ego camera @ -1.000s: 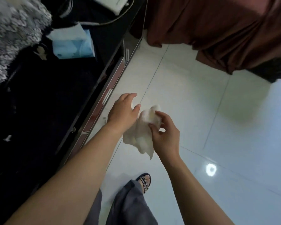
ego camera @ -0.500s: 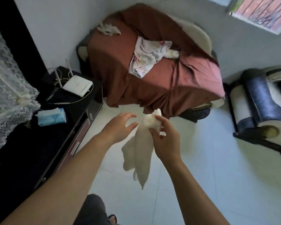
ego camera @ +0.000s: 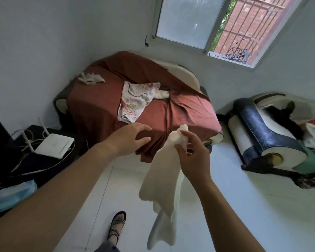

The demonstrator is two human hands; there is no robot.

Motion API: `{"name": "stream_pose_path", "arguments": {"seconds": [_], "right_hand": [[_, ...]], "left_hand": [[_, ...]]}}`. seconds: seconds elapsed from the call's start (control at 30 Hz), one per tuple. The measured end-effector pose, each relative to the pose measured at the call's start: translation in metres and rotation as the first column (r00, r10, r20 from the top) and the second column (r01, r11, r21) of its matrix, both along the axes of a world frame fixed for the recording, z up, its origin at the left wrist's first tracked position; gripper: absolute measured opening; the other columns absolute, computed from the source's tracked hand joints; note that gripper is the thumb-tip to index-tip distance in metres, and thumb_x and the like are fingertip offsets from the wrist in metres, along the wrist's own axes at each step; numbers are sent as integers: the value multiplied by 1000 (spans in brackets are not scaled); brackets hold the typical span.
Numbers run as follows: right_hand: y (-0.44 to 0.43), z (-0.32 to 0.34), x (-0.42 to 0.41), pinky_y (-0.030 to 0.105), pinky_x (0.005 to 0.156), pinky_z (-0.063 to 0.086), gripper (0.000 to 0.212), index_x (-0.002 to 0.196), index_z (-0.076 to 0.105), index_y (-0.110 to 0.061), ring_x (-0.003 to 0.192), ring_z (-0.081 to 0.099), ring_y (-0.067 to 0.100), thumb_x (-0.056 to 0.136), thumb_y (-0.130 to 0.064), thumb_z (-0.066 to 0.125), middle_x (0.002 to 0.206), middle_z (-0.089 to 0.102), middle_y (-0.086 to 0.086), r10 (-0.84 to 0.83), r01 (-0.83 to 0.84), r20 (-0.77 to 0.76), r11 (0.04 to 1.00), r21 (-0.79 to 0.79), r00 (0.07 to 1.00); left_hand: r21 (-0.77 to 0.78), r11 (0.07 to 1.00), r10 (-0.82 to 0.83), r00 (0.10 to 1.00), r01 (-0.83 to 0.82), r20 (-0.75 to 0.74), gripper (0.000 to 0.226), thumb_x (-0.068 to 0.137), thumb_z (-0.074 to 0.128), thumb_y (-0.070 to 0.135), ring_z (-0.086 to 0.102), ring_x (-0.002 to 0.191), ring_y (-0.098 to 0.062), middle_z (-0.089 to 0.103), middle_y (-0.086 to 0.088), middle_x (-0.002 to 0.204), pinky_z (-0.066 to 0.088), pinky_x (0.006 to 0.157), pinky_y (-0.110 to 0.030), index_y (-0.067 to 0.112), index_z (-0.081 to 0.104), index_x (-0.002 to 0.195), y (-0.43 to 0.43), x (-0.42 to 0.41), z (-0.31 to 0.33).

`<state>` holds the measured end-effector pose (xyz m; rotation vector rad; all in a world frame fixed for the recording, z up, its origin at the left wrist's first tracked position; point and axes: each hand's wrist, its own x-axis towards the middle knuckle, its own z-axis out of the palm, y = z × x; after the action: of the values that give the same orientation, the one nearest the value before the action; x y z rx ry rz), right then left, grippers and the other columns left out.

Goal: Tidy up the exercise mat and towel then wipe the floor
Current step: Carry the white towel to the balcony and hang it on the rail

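My right hand [ego camera: 191,157] pinches the top of a white cloth [ego camera: 162,186], which hangs down loose in front of me above the pale tiled floor [ego camera: 244,215]. To its left my left hand [ego camera: 129,140] hovers apart from the cloth with its fingers spread and relaxed, holding nothing. A floral towel [ego camera: 135,100] lies crumpled on the red-brown cover of the sofa [ego camera: 98,110] straight ahead. I see no exercise mat.
A black cabinet [ego camera: 35,164] on the left carries a white router [ego camera: 54,145] and a blue tissue pack [ego camera: 13,194]. A dark blue and cream armchair [ego camera: 262,131] stands at the right. A small rag [ego camera: 91,78] lies on the sofa. My sandalled foot [ego camera: 117,224] is below.
My view lifted from the floor to the sofa and window. My left hand let go of the cloth and moved away to the left; the cloth now hangs unfolded from my right hand.
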<state>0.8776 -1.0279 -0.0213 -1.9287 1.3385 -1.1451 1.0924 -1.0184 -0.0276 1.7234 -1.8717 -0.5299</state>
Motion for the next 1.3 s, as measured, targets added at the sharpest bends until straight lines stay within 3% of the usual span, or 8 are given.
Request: {"name": "stream_pose_path", "arguments": {"seconds": [0.2,0.33,0.53,0.67,0.77,0.87,1.1,1.3], "right_hand": [[-102,25,19,-2,67,38,44,121,59,-19,78,53,-10,80,-7,70,97,58,-12,-101,101,1,992,-70,995],[-175,39,30,-2,66,40,44,120,60,-18,78,56,-14,79,-4,69,96,57,-15,-158,162,43,980,-113,987],[-257,48,23,3,65,42,42,118,60,-22,82,55,-9,80,-8,68,100,62,-11,-291,313,157,938,-145,944],[-292,54,-5,2,63,40,41,117,61,-22,81,57,-5,80,-7,68,99,63,-12,-352,381,175,909,-170,919],[-316,48,-46,4,69,43,41,118,60,-21,81,59,-6,81,-7,68,96,59,-24,-422,448,190,885,-124,886],[-337,31,-98,8,72,45,40,117,60,-21,78,59,-3,81,-6,68,103,63,-15,-500,520,201,852,-60,842],[-397,-18,-216,8,65,47,30,107,65,-21,78,61,11,81,-5,68,90,67,-4,-629,620,202,776,114,751],[-452,-20,-283,16,66,51,20,90,66,-27,78,61,1,80,-10,71,81,67,-12,-580,548,152,810,210,800]], "left_hand": [[19,995,-99,993,101,-71,39,89,57,36,47,122,-11,53,4,131,36,105,-28,24,54,126,-113,-1,10],[55,978,-193,974,201,-121,38,90,55,41,49,116,-6,55,8,127,36,95,-19,26,54,125,-187,2,24],[82,959,-200,853,271,-482,51,75,69,50,59,103,-6,64,10,112,50,87,-25,28,57,119,-279,-27,9],[-12,965,-252,909,263,-331,30,80,71,31,58,79,-11,65,5,90,44,69,-26,18,65,106,-325,-58,-8],[-4,955,-276,886,296,-371,3,82,70,24,53,62,-2,64,10,68,41,59,-21,22,68,81,-361,-78,-12],[-3,934,-328,852,358,-409,21,81,71,16,48,55,2,60,18,58,37,53,-10,34,62,74,-399,-107,-8],[26,880,-430,818,475,-382,23,81,69,10,49,47,-1,60,21,54,41,50,-14,30,63,72,-508,-211,6],[-24,841,-497,756,540,-426,25,80,70,5,54,53,3,66,14,66,44,56,-11,29,65,77,-582,-310,36]]}}
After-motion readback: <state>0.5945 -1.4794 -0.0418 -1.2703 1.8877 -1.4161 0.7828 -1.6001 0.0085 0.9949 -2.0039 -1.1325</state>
